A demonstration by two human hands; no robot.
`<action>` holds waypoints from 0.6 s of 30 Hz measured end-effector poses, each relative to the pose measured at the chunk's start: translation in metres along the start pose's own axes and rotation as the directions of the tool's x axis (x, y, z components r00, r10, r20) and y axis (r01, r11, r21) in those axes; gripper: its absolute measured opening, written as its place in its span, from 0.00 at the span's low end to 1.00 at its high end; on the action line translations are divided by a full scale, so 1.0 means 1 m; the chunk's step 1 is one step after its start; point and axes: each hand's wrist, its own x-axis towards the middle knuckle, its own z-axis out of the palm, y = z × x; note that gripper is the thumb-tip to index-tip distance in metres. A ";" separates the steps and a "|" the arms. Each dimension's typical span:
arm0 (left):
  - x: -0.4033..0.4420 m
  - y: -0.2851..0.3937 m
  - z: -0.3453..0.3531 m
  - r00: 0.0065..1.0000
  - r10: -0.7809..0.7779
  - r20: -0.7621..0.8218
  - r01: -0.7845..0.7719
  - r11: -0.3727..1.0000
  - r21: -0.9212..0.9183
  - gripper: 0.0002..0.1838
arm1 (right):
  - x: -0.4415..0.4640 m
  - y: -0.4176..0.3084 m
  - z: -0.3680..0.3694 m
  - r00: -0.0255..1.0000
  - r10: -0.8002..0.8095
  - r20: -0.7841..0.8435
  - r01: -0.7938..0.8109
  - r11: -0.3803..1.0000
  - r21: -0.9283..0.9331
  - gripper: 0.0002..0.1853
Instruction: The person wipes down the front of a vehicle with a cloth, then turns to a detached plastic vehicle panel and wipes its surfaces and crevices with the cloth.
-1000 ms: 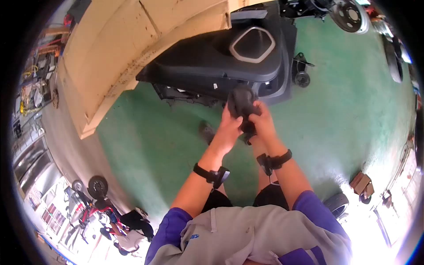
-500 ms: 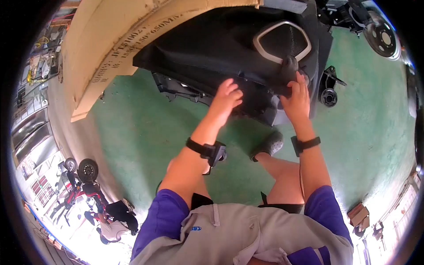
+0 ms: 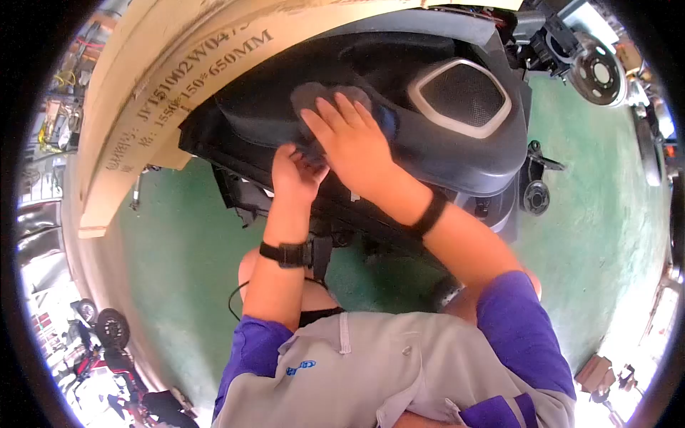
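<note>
A large black molded panel [image 3: 250,118] lies in front of me, with a silver-rimmed mesh speaker grille [image 3: 464,96] at its right. My right hand [image 3: 351,139] presses a dark cloth [image 3: 314,96] flat on the panel, fingers stretched over it. Just left of it, my left hand [image 3: 296,175] is at the panel's near edge with its fingers curled; whether they pinch anything is too small to tell.
A printed cardboard box [image 3: 150,107] runs along the panel's left and far side. Wheel hubs [image 3: 599,71] and black metal parts [image 3: 536,178] lie to the right on the green floor [image 3: 592,207]. Motorcycle parts [image 3: 110,357] are at lower left.
My right hand has moved the cloth left from near the grille to the panel's middle. My left hand went from both hands' grip on the cloth to open, then to the near edge.
</note>
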 end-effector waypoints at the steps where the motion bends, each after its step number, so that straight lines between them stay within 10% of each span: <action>1: -0.006 0.002 0.008 1.000 0.013 0.011 -0.013 1.000 0.000 0.22 | 0.003 -0.006 0.004 1.000 -0.022 -0.013 0.022 0.999 -0.031 0.18; 12: 0.018 0.034 -0.018 0.999 -0.041 0.006 0.042 0.993 -0.110 0.41 | -0.065 0.044 -0.096 0.912 0.015 0.410 0.048 0.989 -0.142 0.34; 18: 0.012 0.035 -0.008 0.991 -0.059 -0.121 0.050 0.996 -0.077 0.36 | 0.003 -0.002 -0.005 0.956 -0.096 0.277 0.152 0.970 -0.189 0.28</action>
